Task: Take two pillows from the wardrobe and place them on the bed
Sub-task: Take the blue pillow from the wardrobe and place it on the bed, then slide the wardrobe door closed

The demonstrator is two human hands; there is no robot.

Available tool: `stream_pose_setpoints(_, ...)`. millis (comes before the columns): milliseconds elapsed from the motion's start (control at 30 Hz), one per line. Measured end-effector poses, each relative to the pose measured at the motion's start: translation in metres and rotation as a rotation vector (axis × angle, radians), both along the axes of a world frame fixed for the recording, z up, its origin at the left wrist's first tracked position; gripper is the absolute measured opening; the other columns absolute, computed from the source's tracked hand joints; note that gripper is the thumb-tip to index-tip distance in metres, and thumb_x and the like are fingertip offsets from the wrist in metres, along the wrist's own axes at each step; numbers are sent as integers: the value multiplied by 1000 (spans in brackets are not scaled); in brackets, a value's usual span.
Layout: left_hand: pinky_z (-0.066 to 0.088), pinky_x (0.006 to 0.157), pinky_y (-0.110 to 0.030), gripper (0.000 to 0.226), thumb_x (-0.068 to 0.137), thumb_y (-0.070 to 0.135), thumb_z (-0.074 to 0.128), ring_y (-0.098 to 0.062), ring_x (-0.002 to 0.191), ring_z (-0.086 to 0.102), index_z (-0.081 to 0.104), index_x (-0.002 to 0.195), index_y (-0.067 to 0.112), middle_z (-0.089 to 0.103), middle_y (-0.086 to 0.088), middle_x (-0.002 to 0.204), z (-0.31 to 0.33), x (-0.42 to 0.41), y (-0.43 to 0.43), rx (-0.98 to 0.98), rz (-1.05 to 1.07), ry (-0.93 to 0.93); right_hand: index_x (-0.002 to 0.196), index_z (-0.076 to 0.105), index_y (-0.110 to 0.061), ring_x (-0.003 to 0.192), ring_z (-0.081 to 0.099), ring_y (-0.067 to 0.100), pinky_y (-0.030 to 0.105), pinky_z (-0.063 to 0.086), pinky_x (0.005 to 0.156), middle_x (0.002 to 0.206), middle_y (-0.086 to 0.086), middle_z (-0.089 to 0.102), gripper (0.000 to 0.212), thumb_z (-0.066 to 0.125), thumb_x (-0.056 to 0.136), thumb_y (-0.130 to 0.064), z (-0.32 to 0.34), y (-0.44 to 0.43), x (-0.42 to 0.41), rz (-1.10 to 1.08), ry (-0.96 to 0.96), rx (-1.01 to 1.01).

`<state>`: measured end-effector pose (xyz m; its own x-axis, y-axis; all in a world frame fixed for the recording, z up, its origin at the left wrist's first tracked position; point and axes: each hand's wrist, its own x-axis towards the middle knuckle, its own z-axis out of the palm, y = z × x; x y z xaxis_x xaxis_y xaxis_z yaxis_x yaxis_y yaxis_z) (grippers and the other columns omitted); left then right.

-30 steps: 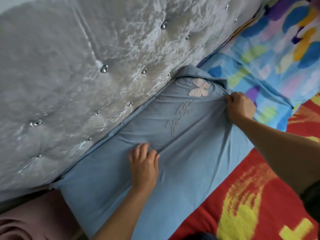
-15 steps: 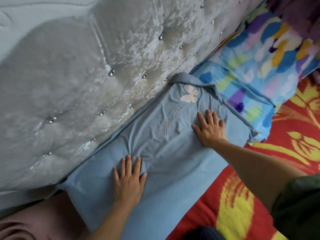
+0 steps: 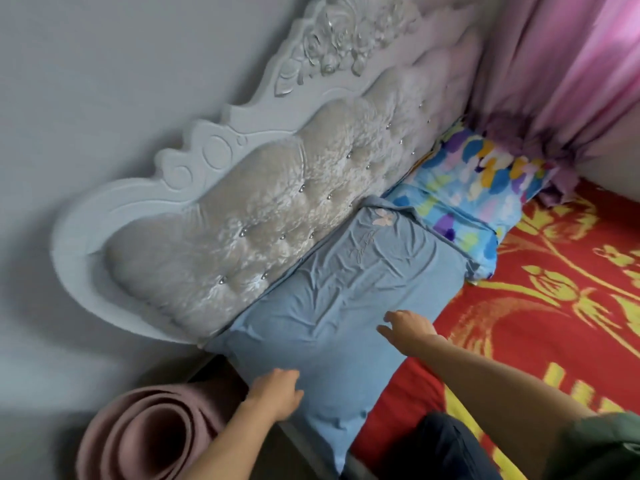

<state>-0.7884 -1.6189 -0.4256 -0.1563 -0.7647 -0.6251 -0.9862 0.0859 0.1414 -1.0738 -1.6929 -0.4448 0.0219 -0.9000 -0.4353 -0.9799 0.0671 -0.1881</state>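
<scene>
A plain blue pillow (image 3: 349, 299) with a pale butterfly motif lies flat on the bed against the tufted headboard (image 3: 284, 216). Beyond it, toward the corner, lies a second pillow (image 3: 478, 188) in a cover of bright colour patches. My left hand (image 3: 275, 394) rests on the blue pillow's near left corner, fingers curled over its edge. My right hand (image 3: 408, 327) hovers at the pillow's near right edge, fingers loosely spread and holding nothing. The wardrobe is out of view.
The bed (image 3: 561, 306) carries a red and yellow patterned cover. A rolled pink mat (image 3: 149, 438) stands on the floor by the bed's corner. Pink curtains (image 3: 561, 71) hang at the far right. A grey wall (image 3: 86, 98) runs behind the headboard.
Both hands have slid back from the middle of the blue pillow to its near edge. The view has pulled back and up, now taking in the whole headboard and curtain.
</scene>
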Motion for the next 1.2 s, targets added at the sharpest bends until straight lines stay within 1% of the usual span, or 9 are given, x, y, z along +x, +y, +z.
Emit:
stream_pose_setpoints(100, 46, 90, -39, 36, 89, 42, 46, -32, 114, 55, 53, 117, 20, 58, -11, 126, 35, 24, 23, -64, 21, -31, 117, 59, -19, 108, 59, 30, 39, 47, 86, 118, 9, 65, 41, 45, 93, -49, 43, 26, 22, 15, -36, -37)
stream_pose_setpoints(200, 47, 89, -39, 37, 89, 42, 47, -32, 113, 56, 52, 118, 20, 58, -11, 125, 64, 35, 49, -70, 38, -51, 111, 62, -19, 102, 61, 32, 38, 48, 80, 112, 10, 67, 39, 44, 93, -48, 83, 51, 37, 62, -52, -62)
stream_pose_setpoints(333, 48, 87, -39, 36, 89, 42, 48, -31, 110, 57, 53, 116, 20, 60, -10, 123, 86, 30, 90, -91, 84, 0, 107, 63, -19, 98, 61, 30, 36, 46, 73, 108, 9, 67, 38, 45, 92, -49, 119, 84, 42, 111, -51, -87)
stream_pose_setpoints(567, 47, 92, -38, 38, 88, 40, 49, -31, 112, 56, 53, 121, 22, 60, -11, 125, 100, 43, 199, -163, 196, 40, 106, 64, -17, 101, 60, 30, 38, 49, 82, 111, 9, 65, 36, 45, 92, -46, 139, 160, 54, 233, -15, -68)
stream_pose_setpoints(733, 48, 92, -38, 38, 88, 40, 51, -30, 112, 56, 52, 122, 23, 59, -10, 125, 101, 50, 320, -209, 322, 25, 107, 63, -16, 101, 59, 33, 40, 50, 83, 113, 13, 65, 33, 46, 91, -40, 133, 260, 78, 387, -33, -60)
stream_pose_setpoints(867, 48, 92, -37, 38, 87, 40, 53, -29, 110, 58, 55, 120, 22, 62, -10, 121, 109, 54, 435, -159, 425, 28, 104, 65, -20, 104, 60, 33, 39, 49, 86, 113, 13, 66, 32, 50, 90, -44, 128, 353, 104, 561, -37, -52)
stream_pose_setpoints(1000, 51, 86, -36, 30, 86, 40, 56, -28, 103, 61, 61, 111, 23, 65, -9, 115, 145, 92, 535, -206, 621, 1, 103, 64, -21, 105, 59, 32, 39, 48, 85, 114, 11, 65, 31, 49, 90, -45, 157, 413, 155, 696, -80, -56)
stream_pose_setpoints(1100, 51, 86, -35, 32, 86, 41, 56, -26, 103, 61, 59, 114, 25, 64, -7, 115, 175, 133, 599, -270, 776, -64, 105, 63, -22, 104, 60, 34, 40, 48, 85, 115, 12, 65, 30, 48, 89, -43, 187, 453, 207, 824, -136, -140)
stream_pose_setpoints(1200, 51, 87, -33, 33, 86, 40, 57, -26, 103, 61, 60, 113, 23, 66, -9, 113, 195, 171, 658, -299, 901, -79, 109, 63, -24, 105, 60, 32, 37, 47, 86, 115, 12, 66, 31, 49, 90, -44, 213, 496, 257, 935, -208, -220)
